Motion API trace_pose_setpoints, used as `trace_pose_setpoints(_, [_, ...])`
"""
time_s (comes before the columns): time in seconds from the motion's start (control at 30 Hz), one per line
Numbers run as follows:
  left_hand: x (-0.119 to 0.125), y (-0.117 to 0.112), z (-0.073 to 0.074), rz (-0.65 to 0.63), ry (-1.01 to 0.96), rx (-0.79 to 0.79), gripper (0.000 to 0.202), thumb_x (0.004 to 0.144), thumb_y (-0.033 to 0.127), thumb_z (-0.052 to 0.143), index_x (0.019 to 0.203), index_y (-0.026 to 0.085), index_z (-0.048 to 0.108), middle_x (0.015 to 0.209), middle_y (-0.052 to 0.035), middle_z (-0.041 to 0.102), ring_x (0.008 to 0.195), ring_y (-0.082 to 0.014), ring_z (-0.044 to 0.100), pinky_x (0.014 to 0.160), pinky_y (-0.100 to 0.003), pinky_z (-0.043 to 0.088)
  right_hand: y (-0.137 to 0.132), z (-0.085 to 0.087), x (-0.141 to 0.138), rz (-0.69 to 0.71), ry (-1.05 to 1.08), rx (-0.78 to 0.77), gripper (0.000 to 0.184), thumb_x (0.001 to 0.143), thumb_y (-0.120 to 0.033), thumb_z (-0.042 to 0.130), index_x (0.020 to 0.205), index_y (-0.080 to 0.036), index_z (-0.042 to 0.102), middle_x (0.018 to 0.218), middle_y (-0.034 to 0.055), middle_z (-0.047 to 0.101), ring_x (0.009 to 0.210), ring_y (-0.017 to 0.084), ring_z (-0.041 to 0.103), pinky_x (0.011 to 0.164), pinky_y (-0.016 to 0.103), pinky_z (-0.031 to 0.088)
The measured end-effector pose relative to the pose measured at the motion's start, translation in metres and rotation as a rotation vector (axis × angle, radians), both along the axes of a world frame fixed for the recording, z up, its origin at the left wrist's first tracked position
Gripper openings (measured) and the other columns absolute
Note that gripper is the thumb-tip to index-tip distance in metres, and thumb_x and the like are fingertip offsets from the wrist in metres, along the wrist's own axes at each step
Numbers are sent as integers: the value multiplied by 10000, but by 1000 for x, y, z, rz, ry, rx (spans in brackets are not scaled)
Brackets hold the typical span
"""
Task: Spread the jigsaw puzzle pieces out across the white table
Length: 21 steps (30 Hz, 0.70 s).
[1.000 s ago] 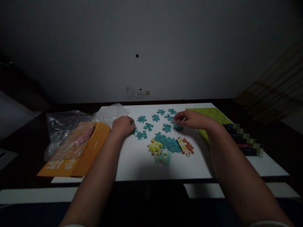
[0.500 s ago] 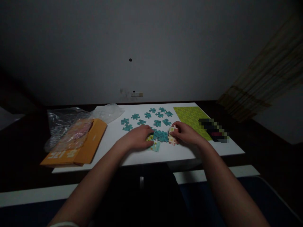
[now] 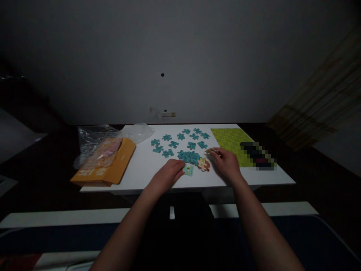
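Observation:
Several teal puzzle pieces lie face down on the white table, with a small heap nearer me. My left hand rests on the table with its fingers curled at a pale green piece. My right hand sits right of a face-up orange and cream piece; its fingertips pinch a small pale piece.
An orange puzzle box with a clear plastic bag lies at the table's left. A yellow-green sheet and a blurred dark object lie at the right. A wall stands behind the table.
Both hands drew back from the far scattered pieces to the near heap. The right hand picked up a pale piece and lifted it beside the heap.

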<state>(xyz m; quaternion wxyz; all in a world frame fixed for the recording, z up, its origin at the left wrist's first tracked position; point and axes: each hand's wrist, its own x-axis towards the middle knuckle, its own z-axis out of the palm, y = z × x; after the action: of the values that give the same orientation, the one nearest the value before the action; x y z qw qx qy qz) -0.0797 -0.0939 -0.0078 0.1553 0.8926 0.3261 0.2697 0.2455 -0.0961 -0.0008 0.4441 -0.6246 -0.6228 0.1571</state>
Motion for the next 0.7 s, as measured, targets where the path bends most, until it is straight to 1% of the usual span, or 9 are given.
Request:
trace_pose_setpoints(0.1, [-5,-2,-1,-38,-39,-6,361,1113,268,643,1467,219,695,1476,-158,750,1398,-311,687,1214,-561,583,-5,-7,8,-53,-247,-3,391,1081,-482,584,1320,-309,840,1401,123,823,1272,388,784,1088,582,608])
trace_pose_setpoints(0.17, [-6,-4,0,-37,-50,-12,379,1114,252,619,1486,218,685,1467,-160,760,1387,-309,703,1204,-569,592,-6,-11,8,13,-361,-5,405,1103,-424,558,1394,-313,817,1507,114,772,1380,383,742,1164,593,581])
trace_pose_setpoints(0.27, [-5,-7,2,-6,-61,-11,367,1128,255,580,1476,231,694,1443,-155,779,1365,-301,728,1190,-558,605,-6,-16,5,146,-418,0,423,1104,-345,564,1458,-317,793,1562,97,737,1475,352,687,1261,587,527])
trace_pose_setpoints(0.33, [-4,-8,0,21,-78,3,357,1136,247,542,1451,224,708,1433,-150,788,1363,-293,737,1193,-542,608,-6,-17,3,185,-418,-4,435,1102,-337,573,1483,-326,782,1572,85,732,1510,336,661,1292,585,503])
trace_pose_setpoints(0.4, [-3,-7,-3,68,-102,18,361,1128,227,516,1422,218,724,1421,-143,798,1357,-286,748,1201,-529,609,-7,-16,3,203,-404,-3,441,1107,-365,564,1490,-328,779,1580,77,726,1540,327,634,1312,587,481])
trace_pose_setpoints(0.5, [-3,-4,-5,209,-161,15,373,1101,205,517,1397,225,743,1429,-134,803,1336,-287,767,1199,-509,611,-13,-12,6,249,-330,41,437,1117,-420,539,1454,-323,799,1569,74,735,1552,318,622,1334,581,450])
trace_pose_setpoints(0.57, [-6,-2,-1,350,-220,-8,364,1106,225,522,1388,234,753,1424,-127,809,1308,-292,781,1183,-495,614,-17,-10,10,246,-214,82,427,1123,-457,536,1401,-308,824,1517,89,768,1492,323,672,1307,572,477])
trace_pose_setpoints(0.63, [-14,0,7,502,-276,-46,348,1128,284,523,1378,238,762,1385,-122,826,1252,-295,800,1137,-478,624,-20,-9,14,168,-71,93,431,1122,-507,545,1345,-291,843,1437,111,808,1386,339,736,1240,573,534])
trace_pose_setpoints(0.7, [-26,2,15,622,-293,-93,352,1133,336,531,1374,234,767,1308,-120,851,1166,-294,818,1061,-450,635,-21,-9,17,42,48,75,467,1111,-561,551,1328,-270,846,1381,136,828,1300,365,771,1165,588,580])
